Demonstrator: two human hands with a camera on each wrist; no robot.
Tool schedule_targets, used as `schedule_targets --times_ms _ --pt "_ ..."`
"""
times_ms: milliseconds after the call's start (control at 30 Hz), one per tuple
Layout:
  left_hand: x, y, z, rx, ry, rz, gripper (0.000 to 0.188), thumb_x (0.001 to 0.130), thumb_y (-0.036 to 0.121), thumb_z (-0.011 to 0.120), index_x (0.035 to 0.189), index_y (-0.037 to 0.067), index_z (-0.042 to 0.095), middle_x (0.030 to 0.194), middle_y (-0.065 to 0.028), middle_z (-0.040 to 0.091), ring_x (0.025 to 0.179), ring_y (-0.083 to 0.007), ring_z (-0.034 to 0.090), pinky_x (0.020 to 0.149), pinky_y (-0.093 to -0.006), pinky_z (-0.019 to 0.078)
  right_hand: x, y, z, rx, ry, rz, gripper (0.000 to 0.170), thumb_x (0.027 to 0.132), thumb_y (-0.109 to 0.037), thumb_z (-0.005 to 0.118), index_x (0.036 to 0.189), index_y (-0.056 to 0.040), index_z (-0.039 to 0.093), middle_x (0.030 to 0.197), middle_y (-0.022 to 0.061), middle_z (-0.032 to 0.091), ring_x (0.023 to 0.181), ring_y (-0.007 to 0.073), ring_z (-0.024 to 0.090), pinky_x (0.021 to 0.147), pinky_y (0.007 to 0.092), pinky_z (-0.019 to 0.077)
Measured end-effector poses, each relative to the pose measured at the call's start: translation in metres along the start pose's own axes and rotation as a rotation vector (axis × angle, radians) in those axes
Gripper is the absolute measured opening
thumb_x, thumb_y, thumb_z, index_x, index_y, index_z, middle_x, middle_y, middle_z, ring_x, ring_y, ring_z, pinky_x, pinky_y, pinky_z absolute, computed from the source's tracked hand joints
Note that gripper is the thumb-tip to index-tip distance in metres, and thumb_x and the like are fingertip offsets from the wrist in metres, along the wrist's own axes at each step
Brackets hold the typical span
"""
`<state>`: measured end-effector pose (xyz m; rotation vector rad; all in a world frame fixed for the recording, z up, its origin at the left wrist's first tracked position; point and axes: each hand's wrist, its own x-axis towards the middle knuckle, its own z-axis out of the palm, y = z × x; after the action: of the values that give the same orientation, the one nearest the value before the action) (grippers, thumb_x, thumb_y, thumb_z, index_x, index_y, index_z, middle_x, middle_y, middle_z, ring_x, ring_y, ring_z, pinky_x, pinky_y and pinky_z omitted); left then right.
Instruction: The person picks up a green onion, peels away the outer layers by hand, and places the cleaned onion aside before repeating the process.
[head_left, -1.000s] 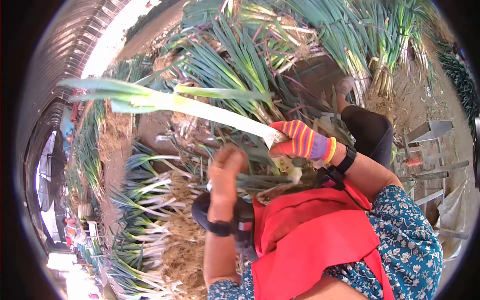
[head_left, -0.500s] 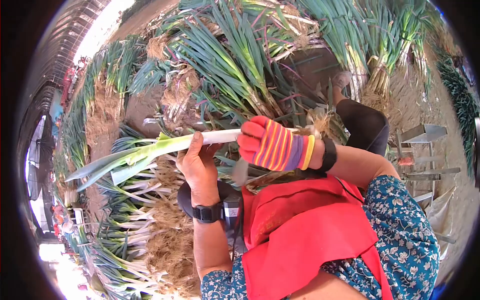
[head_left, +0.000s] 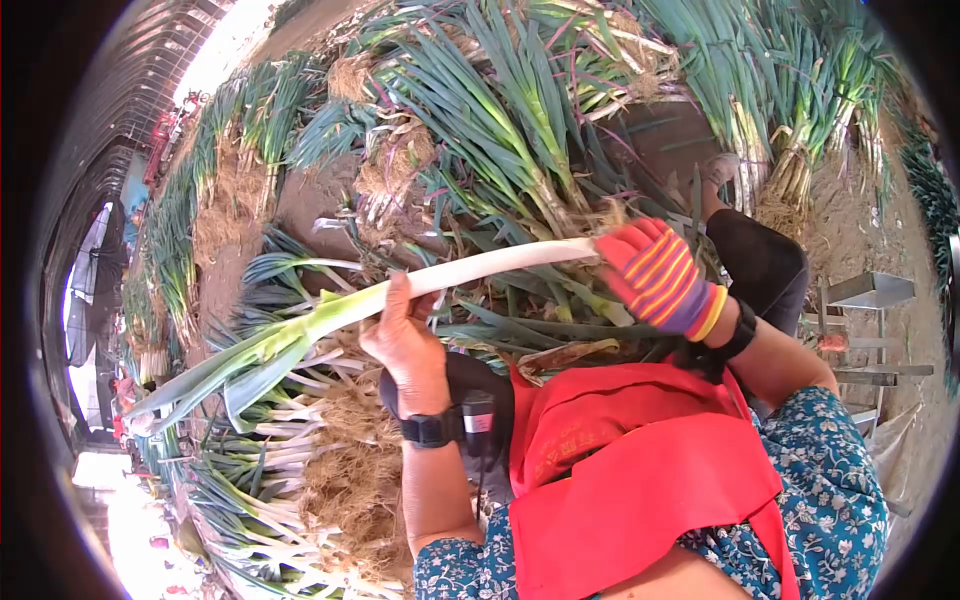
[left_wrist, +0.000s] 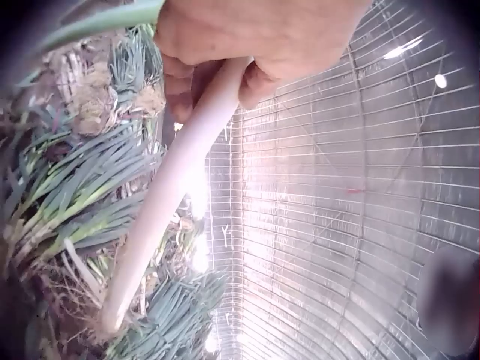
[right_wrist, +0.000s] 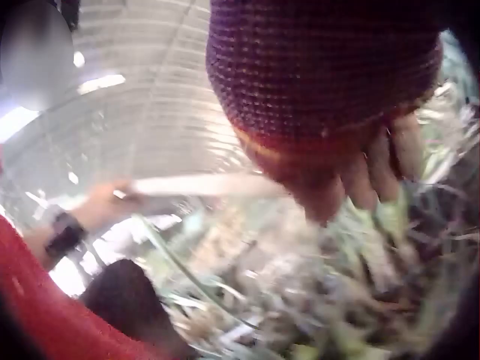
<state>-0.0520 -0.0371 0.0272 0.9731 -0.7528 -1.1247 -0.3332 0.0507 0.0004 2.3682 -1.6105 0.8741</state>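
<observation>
A long leek [head_left: 490, 266] with a white shaft and green leaves lies slantwise across the head view. My bare left hand [head_left: 405, 345] grips it where the white turns green, thumb on the near side. The left wrist view shows the white shaft [left_wrist: 169, 184] running down from that hand, its pale root end bare of any hand. My right hand [head_left: 660, 278], in a striped red, yellow and purple glove, is at the root end. In the right wrist view its blurred fingers [right_wrist: 360, 180] hang downward, fairly straight, beside the shaft's end.
Rooted leeks [head_left: 300, 450] lie in a row at the left. Bundles of green leeks [head_left: 480, 110] cover the ground ahead, and more bundles [head_left: 740, 130] stand at the far right. A metal stand [head_left: 870, 292] is on the right. A red apron [head_left: 640, 480] covers the lap.
The left hand has taken hold of the leek, which the gloved right hand held alone at first. Since half a second ago the right hand has slid along the shaft to the root end.
</observation>
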Motion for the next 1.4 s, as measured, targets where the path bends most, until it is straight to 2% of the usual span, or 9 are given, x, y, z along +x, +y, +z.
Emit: schedule_targets --times_ms 133,200,400,533,900,1067,1167,1300,1400 --pt "-0.021 -0.012 0.02 -0.052 -0.077 -0.083 0.017 0.08 0.006 0.069 0.091 -0.001 0.057 0.081 -0.009 0.062 0.065 -0.0187 0.063 0.051 -0.0288 0.0553 0.029 -0.011 0.012 -0.07 0.196 -0.078 0.04 0.07 -0.029 0.071 0.1 -0.0072 0.058 0.092 0.0108 0.062 0.085 0.0334 0.06 0.073 0.0429 0.0463" --pt "-0.024 -0.014 0.015 -0.048 -0.209 -0.086 0.019 0.079 0.003 0.069 0.093 -0.002 0.057 0.082 -0.009 0.063 0.067 -0.0185 0.063 0.055 -0.0297 0.055 0.023 -0.004 0.026 0.281 -0.283 0.25 0.038 0.072 -0.032 0.071 0.098 -0.0064 0.059 0.081 0.0149 0.062 0.076 0.0346 0.061 0.066 0.0412 0.0473" --pt "-0.026 -0.003 0.005 -0.031 -0.406 -0.056 0.03 0.077 -0.003 0.068 0.104 -0.001 0.056 0.087 -0.01 0.065 0.073 -0.0182 0.064 0.063 -0.029 0.0543 0.025 -0.018 0.007 0.823 -0.728 0.511 0.042 0.072 -0.033 0.072 0.098 -0.0023 0.061 0.068 0.0114 0.061 0.062 0.0226 0.061 0.057 0.0334 0.0453" --pt "-0.032 0.002 0.008 -0.048 -0.456 -0.11 0.034 0.075 -0.007 0.066 0.108 -0.002 0.058 0.09 -0.0104 0.065 0.075 -0.0184 0.063 0.065 -0.0296 0.0524 0.014 -0.018 0.014 1.03 -0.775 0.658 0.041 0.072 -0.03 0.074 0.099 -0.0018 0.062 0.062 0.0017 0.057 0.051 0.0086 0.052 0.046 0.0249 0.0395" --pt "-0.036 -0.013 0.019 -0.123 -0.275 -0.146 0.024 0.073 -0.009 0.053 0.095 0.0 0.059 0.076 -0.0042 0.061 0.059 -0.0132 0.053 0.052 -0.0246 0.0415 0.006 -0.028 0.018 1.108 -0.715 0.644 0.038 0.074 -0.024 0.074 0.102 -0.0014 0.062 0.067 0.001 0.059 0.055 0.0057 0.051 0.047 0.0221 0.0395" --pt "-0.047 -0.05 0.011 0.572 -0.575 -0.198 0.01 0.073 -0.001 0.059 0.066 0.004 0.055 0.059 0.0026 0.05 0.051 -0.007 0.046 0.046 -0.0226 0.0369 0.024 -0.034 0.012 1.39 -0.547 0.597 0.051 0.079 -0.021 0.071 0.123 -0.0033 0.051 0.073 0.0 0.059 0.054 0.0042 0.049 0.046 0.0208 0.0375" --pt "-0.08 -0.09 0.004 0.515 -0.789 -0.623 0.012 0.08 0.008 0.063 0.07 0.003 0.058 0.059 0.0033 0.051 0.053 -0.0062 0.047 0.049 -0.0218 0.0399 0.034 -0.028 0.007 1.308 -0.447 0.587 0.055 0.079 -0.024 0.072 0.125 -0.0045 0.05 0.075 0.0023 0.059 0.055 0.0051 0.051 0.047 0.0221 0.0382" --pt "-0.073 -0.063 0.008 0.541 -0.901 -0.436 0.02 0.078 0.004 0.061 0.097 0.001 0.058 0.08 -0.0022 0.057 0.071 -0.0093 0.053 0.064 -0.0237 0.0462 0.038 -0.016 0.014 0.878 -0.105 0.064 0.049 0.078 -0.022 0.071 0.12 -0.0036 0.054 0.07 0.0033 0.059 0.053 0.0073 0.053 0.046 0.0237 0.0392" --pt "-0.035 -0.018 0.008 0.178 -0.742 -0.155 0.044 0.077 0.003 0.061 0.119 0.0 0.05 0.106 -0.0107 0.059 0.092 -0.0202 0.059 0.077 -0.0318 0.0516 0.044 -0.019 -0.017 1.213 -0.715 0.523 0.046 0.078 -0.017 0.068 0.119 -0.0016 0.056 0.067 0.0007 0.06 0.051 0.0058 0.051 0.045 0.0225 0.0392"
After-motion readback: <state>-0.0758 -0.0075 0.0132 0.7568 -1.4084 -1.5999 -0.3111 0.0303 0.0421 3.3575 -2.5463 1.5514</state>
